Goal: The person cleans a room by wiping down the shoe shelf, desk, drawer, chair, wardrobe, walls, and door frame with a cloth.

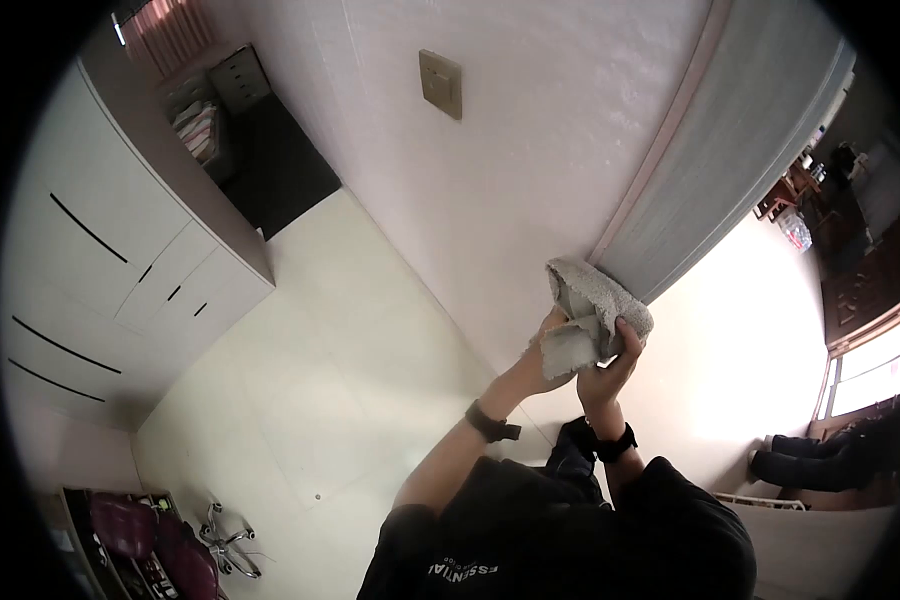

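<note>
A light grey, fluffy cloth [570, 343] is bunched and folded between my two hands, close to the lower part of the grey door frame [710, 170]. The fingers of my right hand [607, 377] curl round the cloth's right side. My left hand [540, 368] is at the cloth's left side, with its fingers mostly hidden behind a hanging flap. The upper edge of the cloth meets or overlaps the frame's edge; whether it presses on it I cannot tell. Both wrists wear dark bands.
A wall switch [440, 84] is on the pale wall above. White cabinets [120, 230] stand at the left, beside an opening into a room with a bed. A wheeled chair [225, 540] is at the lower left. At the right, a person's dark-trousered legs [805, 464] show.
</note>
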Demonstrator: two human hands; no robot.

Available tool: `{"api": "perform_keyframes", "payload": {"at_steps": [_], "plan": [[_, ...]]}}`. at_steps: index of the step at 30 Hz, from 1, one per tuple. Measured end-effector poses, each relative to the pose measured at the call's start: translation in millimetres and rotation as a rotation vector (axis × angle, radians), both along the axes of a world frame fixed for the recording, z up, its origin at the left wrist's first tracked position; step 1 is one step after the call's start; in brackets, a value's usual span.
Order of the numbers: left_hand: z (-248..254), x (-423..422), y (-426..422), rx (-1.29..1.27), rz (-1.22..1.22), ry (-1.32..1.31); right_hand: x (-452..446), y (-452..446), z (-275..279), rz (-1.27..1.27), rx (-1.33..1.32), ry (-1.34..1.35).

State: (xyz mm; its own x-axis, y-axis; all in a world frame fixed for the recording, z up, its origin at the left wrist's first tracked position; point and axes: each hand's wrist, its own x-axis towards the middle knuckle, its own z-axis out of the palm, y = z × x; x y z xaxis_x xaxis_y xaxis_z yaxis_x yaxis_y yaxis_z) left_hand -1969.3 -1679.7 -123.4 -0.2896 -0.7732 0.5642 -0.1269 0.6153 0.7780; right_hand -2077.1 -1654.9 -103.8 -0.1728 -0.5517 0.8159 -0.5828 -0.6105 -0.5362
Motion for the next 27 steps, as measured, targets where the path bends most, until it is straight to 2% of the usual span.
{"api": "perform_keyframes", "payload": {"at_steps": [3, 4, 5, 6, 7, 8, 9, 11, 12, 14, 15, 17, 18, 20, 21, 23, 24, 25, 26, 27], "plan": [[21.5, 4.1, 3.8, -0.093, 0.044, -0.099, 14.2, 6.7, 9.1, -0.053, 0.052, -0.006], [17.6, 2.8, 8.6, -0.136, 0.172, -0.056, 12.3, 9.6, 10.0, -0.033, 0.069, 0.007], [-2.2, 2.4, 9.3, 0.001, 0.066, 0.12, 13.1, 9.6, 9.5, -0.009, 0.057, -0.037], [-19.3, 0.9, 8.4, 0.135, -0.049, 0.309, 12.1, 15.2, 15.3, -0.04, 0.054, 0.051], [-14.8, 4.9, 7.3, 0.095, -0.098, 0.153, 14.6, 20.2, 18.1, -0.034, 0.145, -0.017], [27.4, 17.8, 13.4, -0.104, -0.164, 0.166, 11.9, 18.3, 19.0, -0.06, 0.139, 0.044], [45.5, 20.1, 9.8, -0.397, -0.037, 0.158, 11.3, 7.7, 19.8, -0.101, -0.016, 0.106], [49.3, 30.1, 6.9, 0.048, -0.102, 0.021, 20.0, 0.2, 32.8, -0.103, -0.063, 0.142], [50.3, 37.7, 7.1, 0.05, -0.072, 0.083, 25.4, -4.6, 33.8, -0.098, -0.085, 0.079], [67.4, 69.7, 19.1, 0.379, -0.366, 0.258, 38.5, -9.6, 35.4, -0.095, -0.105, -0.061], [60.2, 72.9, 20.8, 0.401, -0.325, 0.305, 51.0, -15.1, 33.2, -0.098, -0.109, -0.143], [43.5, 81.7, 9.7, 0.531, -0.364, 0.395, 84.1, -23.9, 38.0, -0.208, -0.187, -0.08], [23.1, 82.1, 3.0, -0.15, 0.104, -0.059, 95.3, -34.0, 32.2, -0.188, -0.152, -0.122], [3.4, 88.5, -24.7, -0.166, 0.111, -0.046, 128.4, -57.8, 27.6, -0.139, -0.079, -0.184], [12.9, 82.7, -34.6, -0.202, 0.078, -0.022, 125.3, -69.2, 28.2, -0.117, -0.139, -0.199], [23.0, 112.4, -54.3, -0.08, 0.127, -0.004, 138.6, -92.9, 29.6, -0.095, -0.097, -0.155], [31.8, 130.6, -69.3, 0.114, -0.009, 0.267, 148.1, -107.0, 26.3, -0.094, -0.082, -0.175], [36.2, 144.9, -83.3, 0.314, -0.146, 0.544, 156.2, -119.7, 23.4, -0.188, -0.082, -0.055], [37.7, 157.8, -101.8, 0.325, -0.142, 0.534, 165.0, -138.3, 24.6, -0.275, -0.086, 0.073], [39.1, 174.8, -121.2, 0.209, -0.044, 0.41, 177.2, -157.4, 27.2, -0.269, -0.077, 0.056]]}}
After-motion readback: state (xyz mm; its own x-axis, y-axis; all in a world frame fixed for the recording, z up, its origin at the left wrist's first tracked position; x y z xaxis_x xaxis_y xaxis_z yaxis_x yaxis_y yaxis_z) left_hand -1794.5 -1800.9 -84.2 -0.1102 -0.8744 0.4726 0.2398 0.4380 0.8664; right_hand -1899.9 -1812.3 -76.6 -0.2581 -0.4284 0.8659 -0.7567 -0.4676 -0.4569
